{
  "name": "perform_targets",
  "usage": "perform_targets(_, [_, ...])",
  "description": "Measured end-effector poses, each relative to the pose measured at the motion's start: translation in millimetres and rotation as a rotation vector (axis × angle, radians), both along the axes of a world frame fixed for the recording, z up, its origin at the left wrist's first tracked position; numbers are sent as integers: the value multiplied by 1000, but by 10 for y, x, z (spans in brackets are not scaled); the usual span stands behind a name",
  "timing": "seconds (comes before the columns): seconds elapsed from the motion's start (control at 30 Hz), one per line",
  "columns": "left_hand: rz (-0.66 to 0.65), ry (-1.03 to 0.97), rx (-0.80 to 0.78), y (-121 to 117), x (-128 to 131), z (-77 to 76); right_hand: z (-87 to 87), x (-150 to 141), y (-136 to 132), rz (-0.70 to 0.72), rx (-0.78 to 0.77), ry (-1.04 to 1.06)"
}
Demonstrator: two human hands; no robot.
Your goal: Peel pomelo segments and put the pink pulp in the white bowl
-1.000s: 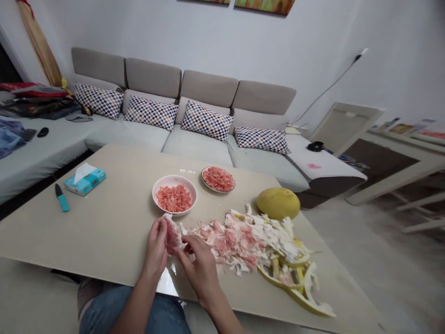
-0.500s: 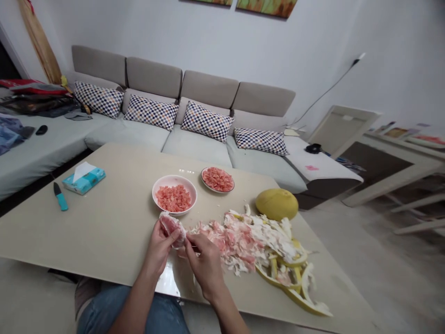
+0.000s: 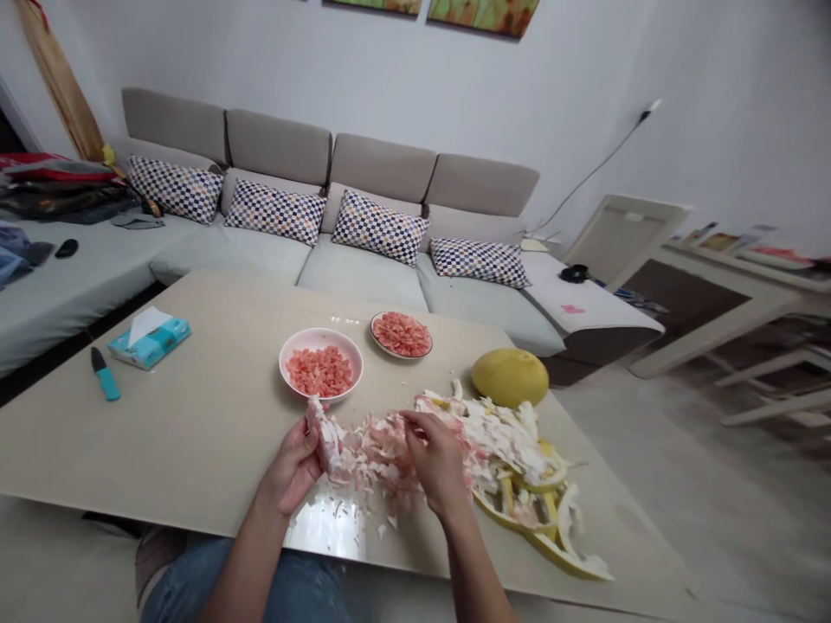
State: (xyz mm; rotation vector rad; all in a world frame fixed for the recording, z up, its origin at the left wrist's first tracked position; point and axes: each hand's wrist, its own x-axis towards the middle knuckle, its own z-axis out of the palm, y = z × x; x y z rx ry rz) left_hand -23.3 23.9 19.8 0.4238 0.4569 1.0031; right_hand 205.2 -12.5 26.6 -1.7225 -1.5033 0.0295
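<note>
A pinkish pomelo segment [image 3: 328,441] with white pith on it is gripped by my left hand [image 3: 295,467], just in front of the white bowl [image 3: 354,346] of peeled pink pulp. My right hand [image 3: 438,459] hovers over the heap of pink and white membrane scraps [image 3: 383,450], away from the segment. Its thumb and fingers are drawn together in a pinch, and whatever may be between them is too small to make out. Thick yellow-green pomelo rinds [image 3: 571,554] lie to the right of the heap.
A whole yellow pomelo [image 3: 510,377] sits behind the peelings. Beside the bowl is a dark-rimmed plate [image 3: 429,346] of pulp. A tissue pack [image 3: 151,341] and a teal-handled knife [image 3: 106,379] lie at the table's left. The sofa [image 3: 363,264] stands behind the table.
My right hand has moved away from the segment, rightward over the scraps. The segment has been turned in my left hand and now shows more of its white edge.
</note>
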Motion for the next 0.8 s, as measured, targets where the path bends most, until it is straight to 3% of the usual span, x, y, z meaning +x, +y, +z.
perform_targets(0.13, [-47, -98, -10, -31, -2, 14, -117, 248, -134, -57, -46, -81])
perform_targets(0.37, [-36, -52, 45, -2, 2, -34, -161, 242, -165, -225, -72, -275])
perform_targets(0.5, [-14, -5, 53, -2, 8, -40, -49, 36, -185, -40, -51, -85])
perform_targets(0.67, [-5, 50, 86, -27, 30, -6, 180, -592, -302, 350, 21, 128])
perform_targets(0.8, [19, 109, 119, -27, 28, 1, 272, -846, -323, 383, 68, 95])
